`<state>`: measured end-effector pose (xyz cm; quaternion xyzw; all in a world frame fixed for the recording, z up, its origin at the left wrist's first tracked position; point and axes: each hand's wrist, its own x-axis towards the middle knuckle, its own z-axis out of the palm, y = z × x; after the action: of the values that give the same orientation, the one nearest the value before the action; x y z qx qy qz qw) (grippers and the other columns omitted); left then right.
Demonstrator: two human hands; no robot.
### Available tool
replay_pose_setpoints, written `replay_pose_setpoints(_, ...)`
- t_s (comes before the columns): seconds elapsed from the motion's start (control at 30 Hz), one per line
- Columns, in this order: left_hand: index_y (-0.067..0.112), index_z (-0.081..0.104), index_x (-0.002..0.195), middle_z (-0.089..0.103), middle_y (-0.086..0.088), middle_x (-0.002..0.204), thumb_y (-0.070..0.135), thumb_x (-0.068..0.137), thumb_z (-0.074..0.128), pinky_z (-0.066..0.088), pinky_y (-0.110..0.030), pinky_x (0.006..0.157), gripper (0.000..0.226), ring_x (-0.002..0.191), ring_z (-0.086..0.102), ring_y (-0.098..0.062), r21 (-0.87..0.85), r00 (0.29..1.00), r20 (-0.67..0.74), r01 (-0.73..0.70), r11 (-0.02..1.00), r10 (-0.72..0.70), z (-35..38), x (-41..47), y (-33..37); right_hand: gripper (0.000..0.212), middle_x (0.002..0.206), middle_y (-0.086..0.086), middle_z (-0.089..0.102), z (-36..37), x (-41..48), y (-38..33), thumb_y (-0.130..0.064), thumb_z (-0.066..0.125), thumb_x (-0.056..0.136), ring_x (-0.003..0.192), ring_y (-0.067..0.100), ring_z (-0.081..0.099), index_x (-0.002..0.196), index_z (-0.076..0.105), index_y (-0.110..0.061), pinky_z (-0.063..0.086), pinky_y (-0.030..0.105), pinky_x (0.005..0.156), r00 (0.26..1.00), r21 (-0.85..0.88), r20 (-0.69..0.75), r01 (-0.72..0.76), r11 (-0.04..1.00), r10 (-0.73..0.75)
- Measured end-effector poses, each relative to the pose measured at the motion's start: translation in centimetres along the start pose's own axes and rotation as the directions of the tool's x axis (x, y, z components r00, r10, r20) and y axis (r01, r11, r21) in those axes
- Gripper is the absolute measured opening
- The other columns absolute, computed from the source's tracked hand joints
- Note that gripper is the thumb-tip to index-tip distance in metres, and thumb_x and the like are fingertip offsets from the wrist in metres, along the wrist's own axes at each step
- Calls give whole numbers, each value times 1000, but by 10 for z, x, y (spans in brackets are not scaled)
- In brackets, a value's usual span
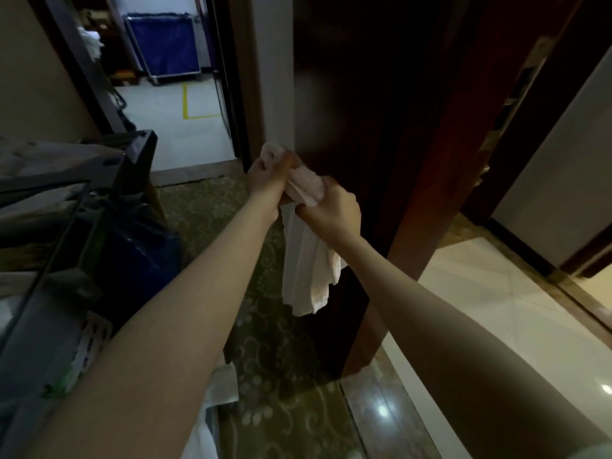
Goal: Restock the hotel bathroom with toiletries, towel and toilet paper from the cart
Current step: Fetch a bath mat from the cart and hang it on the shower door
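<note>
A white towel [306,260] hangs in front of me, bunched at the top and trailing down over the patterned carpet. My left hand [268,178] grips its upper bunched end. My right hand [331,212] is closed around the towel just below and to the right of the left one. Both arms are stretched forward. The housekeeping cart [76,207] stands at my left, dark grey, with a blue bag hanging on its side.
A dark wooden door [381,127] stands right behind the towel. To the right lies a glossy light tiled floor [490,309]. Far ahead on the left, through a doorway, a blue linen trolley [165,44] stands on pale flooring with yellow tape marks.
</note>
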<state>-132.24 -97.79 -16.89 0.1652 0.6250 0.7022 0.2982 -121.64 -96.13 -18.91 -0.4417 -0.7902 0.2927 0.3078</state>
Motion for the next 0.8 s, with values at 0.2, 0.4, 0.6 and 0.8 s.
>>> replay_pose_setpoints(0.2, 20, 54, 80, 61, -3, 83, 18, 82, 62, 57, -37, 75, 9, 90, 64, -24, 13, 999, 4, 41, 999, -41, 25, -25, -12, 41, 94, 5, 67, -22, -14, 29, -29, 68, 72, 82, 25, 64, 108, 57, -13, 53, 38, 69, 1000, -22, -8, 10, 1000, -10)
replay_pose_setpoints(0.4, 12, 54, 100, 63, -9, 94, 18, 79, 62, 56, -33, 66, 23, 82, 64, -23, 96, 988, 45, 142, 985, -147, 54, -68, -41, 43, 99, 4, 67, -48, -49, 77, -30, 70, 75, 83, 20, 65, 112, 56, -14, 56, 39, 72, 1000, -24, 22, 4, 1000, -4)
replay_pose_setpoints(0.6, 11, 56, 118, 65, -11, 105, 19, 77, 62, 57, -42, 80, 42, 92, 65, -26, 177, 971, 107, 194, 965, -215, 91, -116, -80, 35, 93, 1, 66, -92, -85, 125, -31, 69, 74, 82, 19, 62, 104, 59, -15, 45, 29, 62, 995, -97, 55, -75, 992, 81)
replay_pose_setpoints(0.8, 17, 60, 81, 67, -9, 92, 13, 71, 59, 58, -36, 71, 11, 87, 66, -26, 240, 935, 236, 208, 948, -264, 148, -166, -107, 32, 89, 4, 67, -148, -119, 169, -33, 69, 69, 84, 25, 62, 95, 62, -15, 40, 28, 62, 963, -121, -14, -270, 955, 270)
